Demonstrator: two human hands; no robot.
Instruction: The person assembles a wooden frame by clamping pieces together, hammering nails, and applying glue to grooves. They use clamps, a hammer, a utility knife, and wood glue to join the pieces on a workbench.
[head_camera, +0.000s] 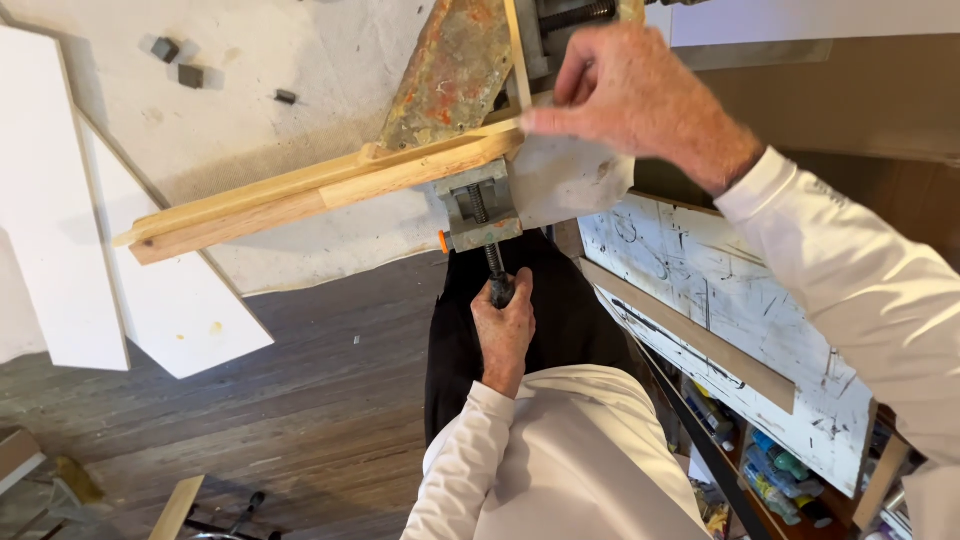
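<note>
My left hand (503, 332) is closed around the dark handle of a grey metal corner clamp (480, 210) at the bench edge. The clamp's threaded screw runs up from the handle into the clamp body. A long wooden moulding strip (300, 195) lies across the bench and ends in the clamp. My right hand (625, 95) rests above the clamp, fingers pressing on the joint where the long strip meets a second thin wooden strip (518, 55) that runs upward. A second screw (575, 15) of the clamp shows at the top.
A rusty, paint-stained metal plate (450, 70) lies under the strips. Several small dark blocks (185, 70) sit on the cloth-covered bench (260, 110). White boards (60, 210) lean at left. A scribbled white panel (720, 310) and shelf of paint tubes (770, 470) stand at right. Wooden floor (280, 400) below.
</note>
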